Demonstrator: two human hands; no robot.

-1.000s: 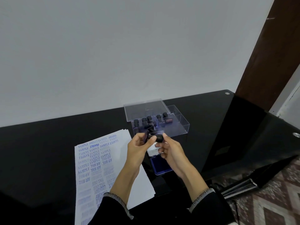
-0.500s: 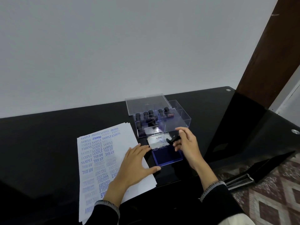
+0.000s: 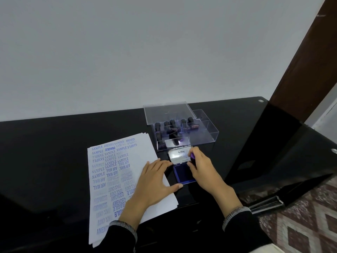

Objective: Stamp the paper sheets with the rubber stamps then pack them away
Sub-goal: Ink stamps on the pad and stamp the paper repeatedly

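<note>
Left hand (image 3: 155, 181) lies flat, fingers straight, on sheets (image 3: 116, 172) stamped SAMPLE, AIR MAIL, FRAGILE — right hand (image 3: 202, 168) grips a stamp (image 3: 193, 158) on the Artline pad (image 3: 182, 168).

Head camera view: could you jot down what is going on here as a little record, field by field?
Surface: black glossy table
Paper: stack of paper sheets, top sheet covered in blue stamp prints
Left hand: left hand rests flat on the sheets' right edge
Right hand: right hand grips a rubber stamp over the ink pad
Ink pad: ink pad open, blue, its lid up
Storage: clear plastic box, lid open, more stamps inside
</note>
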